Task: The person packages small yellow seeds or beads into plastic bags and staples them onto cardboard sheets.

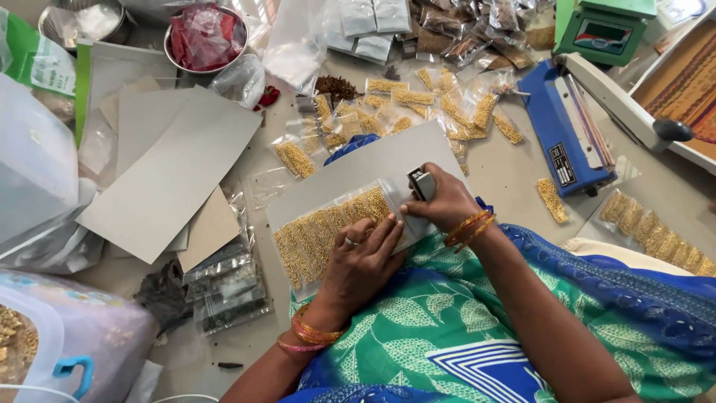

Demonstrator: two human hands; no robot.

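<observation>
On my lap lies a grey card (373,168) with a row of clear packets of golden seeds (321,231) laid across it. My left hand (362,261) presses flat on the packets, fingers spread, a ring on one finger. My right hand (440,201) grips a small metal stapler (421,183) at the right end of the packet row, on the card's edge. Bangles circle both wrists.
Loose seed packets (418,104) are scattered ahead. A blue heat sealer (567,127) stands at the right, a green scale (604,26) behind it. Grey card sheets (171,172) lie to the left, a steel bowl of red packets (205,37) beyond. More filled packets (656,231) sit at the right.
</observation>
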